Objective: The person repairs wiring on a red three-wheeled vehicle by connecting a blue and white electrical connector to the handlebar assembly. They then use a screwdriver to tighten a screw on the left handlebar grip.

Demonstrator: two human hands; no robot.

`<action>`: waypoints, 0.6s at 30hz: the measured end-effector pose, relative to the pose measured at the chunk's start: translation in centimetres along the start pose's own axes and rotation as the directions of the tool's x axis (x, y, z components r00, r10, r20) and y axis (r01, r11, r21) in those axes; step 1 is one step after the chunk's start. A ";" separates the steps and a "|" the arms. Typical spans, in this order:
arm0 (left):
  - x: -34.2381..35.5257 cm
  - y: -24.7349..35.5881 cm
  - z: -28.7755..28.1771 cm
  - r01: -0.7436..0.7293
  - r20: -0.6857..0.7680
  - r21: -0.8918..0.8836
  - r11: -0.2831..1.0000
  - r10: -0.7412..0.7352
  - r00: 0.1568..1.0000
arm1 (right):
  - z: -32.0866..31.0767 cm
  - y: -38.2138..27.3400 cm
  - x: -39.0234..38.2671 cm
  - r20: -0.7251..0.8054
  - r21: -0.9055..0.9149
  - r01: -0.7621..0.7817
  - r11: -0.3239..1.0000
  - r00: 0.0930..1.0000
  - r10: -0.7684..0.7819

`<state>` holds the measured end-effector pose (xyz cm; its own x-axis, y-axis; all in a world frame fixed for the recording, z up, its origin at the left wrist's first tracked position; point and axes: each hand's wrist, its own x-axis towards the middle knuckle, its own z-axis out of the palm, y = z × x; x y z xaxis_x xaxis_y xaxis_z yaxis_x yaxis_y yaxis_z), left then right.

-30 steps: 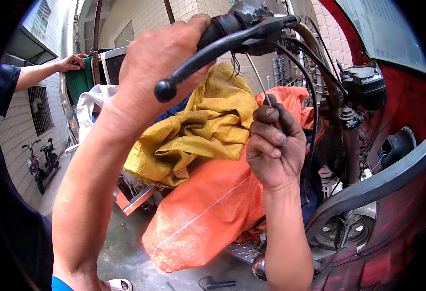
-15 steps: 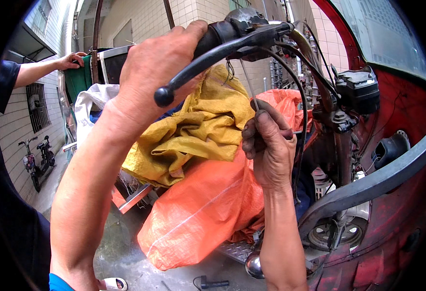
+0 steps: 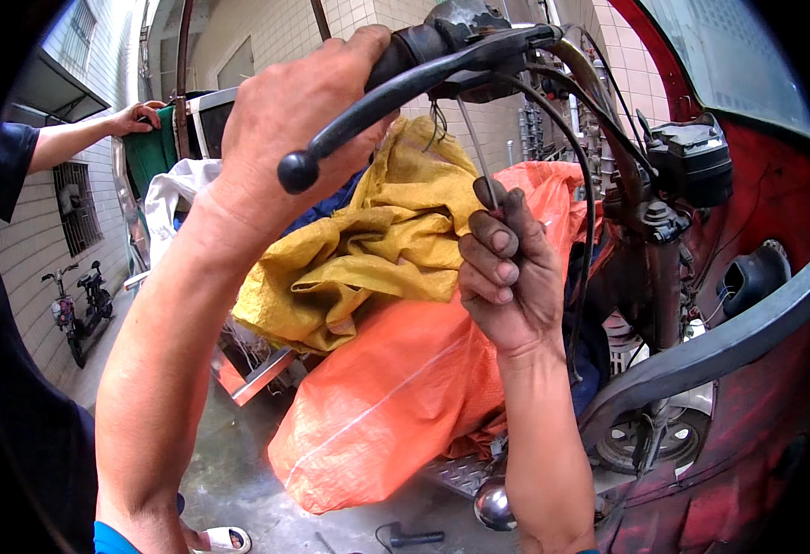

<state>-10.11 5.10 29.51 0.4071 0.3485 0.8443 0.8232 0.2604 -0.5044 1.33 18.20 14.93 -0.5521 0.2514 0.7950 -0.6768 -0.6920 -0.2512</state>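
Observation:
My left hand (image 3: 280, 138) is closed around the black handlebar grip (image 3: 394, 66), behind a long black lever (image 3: 414, 83) with a ball end. Below the bar, my right hand (image 3: 516, 268) is closed on a screwdriver (image 3: 476, 138); its handle is hidden in my blackened fingers. The thin metal shaft points up to the underside of the dark control housing (image 3: 465, 32) beside the grip. Where its tip sits in the housing cannot be made out. A black cable (image 3: 587, 194) loops down just right of this hand.
Behind my hands lie a yellow woven sack (image 3: 359, 249) and an orange sack (image 3: 377, 406). A red vehicle body (image 3: 746, 425) with a grey curved bar (image 3: 700, 355) stands at right. Another person's hand (image 3: 137, 120) rests on green cloth at far left. A black tool (image 3: 414, 537) lies on the floor.
My right hand has rolled over on the screwdriver: its curled fingers now face me, and the handle end that showed is hidden. The left hand keeps its hold on the grip.

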 end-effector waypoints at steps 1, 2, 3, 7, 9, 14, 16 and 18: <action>0.1 0.1 0.0 -0.007 -0.008 -0.001 1.000 0.007 1.000 | -0.4 0.0 0.1 0.059 0.180 -0.078 0.981 0.996 0.068; 0.1 0.1 0.0 -0.002 -0.002 0.006 1.000 0.002 1.000 | -0.5 0.1 0.2 0.106 0.245 -0.122 0.962 0.990 0.098; 0.1 0.2 0.0 0.003 0.003 0.013 1.000 -0.003 1.000 | -0.5 0.1 0.3 0.119 0.264 -0.143 0.954 0.986 0.115; -0.2 -0.2 0.0 0.011 0.016 0.045 0.999 -0.012 1.000 | 0.2 0.3 0.2 0.118 0.205 -0.116 0.972 0.989 0.093; 0.0 -0.2 0.2 0.001 -0.003 0.056 0.998 0.000 1.000 | 0.0 0.8 0.1 0.075 0.005 0.036 0.999 0.997 -0.037; 0.0 0.0 0.1 0.005 0.007 0.039 0.999 -0.005 1.000 | -0.5 1.7 0.4 0.098 0.141 0.009 0.990 0.995 -0.023; -0.1 -0.2 0.3 -0.012 -0.027 0.043 0.999 0.013 1.000 | -0.9 1.8 0.7 0.163 0.301 -0.105 0.948 0.985 0.057; 0.1 0.4 0.1 -0.033 -0.043 0.016 0.999 0.033 0.998 | -0.3 0.7 0.2 0.133 0.217 -0.082 0.973 0.990 0.054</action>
<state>-9.80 5.27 29.36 0.4512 0.3176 0.8340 0.8031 0.2630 -0.5346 0.60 17.90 14.76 -0.5177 0.1215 0.8469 -0.5078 -0.8403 -0.1899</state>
